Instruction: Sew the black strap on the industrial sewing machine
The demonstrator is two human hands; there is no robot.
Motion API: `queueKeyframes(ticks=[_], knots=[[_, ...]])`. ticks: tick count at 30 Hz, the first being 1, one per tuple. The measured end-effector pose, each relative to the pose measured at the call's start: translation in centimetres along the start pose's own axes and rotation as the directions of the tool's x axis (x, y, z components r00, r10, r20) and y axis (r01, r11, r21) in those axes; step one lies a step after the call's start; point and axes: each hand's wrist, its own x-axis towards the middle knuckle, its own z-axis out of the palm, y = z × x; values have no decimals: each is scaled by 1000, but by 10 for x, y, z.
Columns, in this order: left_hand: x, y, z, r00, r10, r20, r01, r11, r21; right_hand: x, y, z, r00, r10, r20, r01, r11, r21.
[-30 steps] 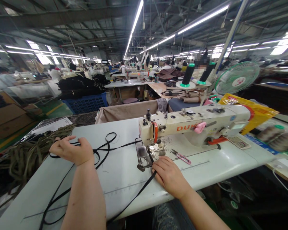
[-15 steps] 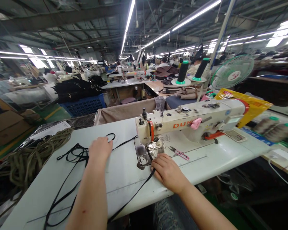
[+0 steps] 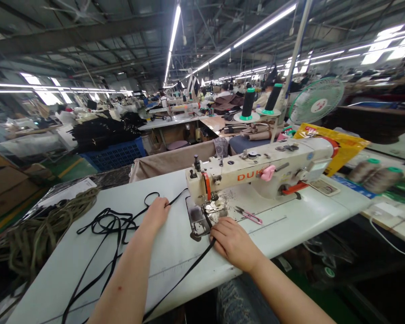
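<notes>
Table (image 3: 290, 229): white and wide; my arms cut off its near edge.
Sewing machine (image 3: 256, 173): cream, its foot just ahead of my right hand; the needle is too small to make out.
Olive rope (image 3: 37, 234): heaped at the table's left end, partly out of frame.
Black strap (image 3: 185, 276): runs from a loose tangle on the left, under the foot, and off the near edge.
Left hand (image 3: 157, 213): palm down on the strap. The fingertips are hidden, so I cannot tell if it pinches.
Right hand (image 3: 234, 243): flat, fingers pressed together, pinning the strap before the foot, probably to keep it straight.
Pink snips (image 3: 248, 217): beside the foot, within reach.
</notes>
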Motion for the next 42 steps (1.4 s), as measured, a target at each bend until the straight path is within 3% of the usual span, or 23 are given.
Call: queueKeyframes(ticks=[5, 13, 20, 23, 28, 33, 36, 42], knots=[[-9, -30, -24, 996, -74, -50, 74, 997, 0, 0, 2, 2, 1000, -9, -8, 9, 1000, 0], [-52, -67, -47, 983, -142, -113, 141, 990, -14, 0, 2, 3, 999, -21, -33, 21, 1000, 2], [-79, -127, -69, 902, -293, -318, 339, 935, 99, 3, -1, -1, 999, -20, -50, 20, 1000, -8], [-83, -135, -70, 886, -318, -337, 399, 894, 205, 3, 0, 0, 999, -13, -49, 12, 1000, -8], [-72, -103, -56, 903, -234, -359, 336, 907, 254, 1, 1, 1, 999, -16, -35, 16, 1000, -4], [-47, -48, -35, 982, -36, -187, 44, 998, 40, 0, 2, 2, 999, -19, -35, 19, 1000, -11], [-30, -19, -16, 991, 71, -110, -74, 997, -25, 0, 3, 4, 999, -26, -40, 25, 1000, -12], [-2, 11, 19, 992, 122, -45, -123, 992, -16, 0, 3, 3, 999, -23, -36, 23, 1000, -10]])
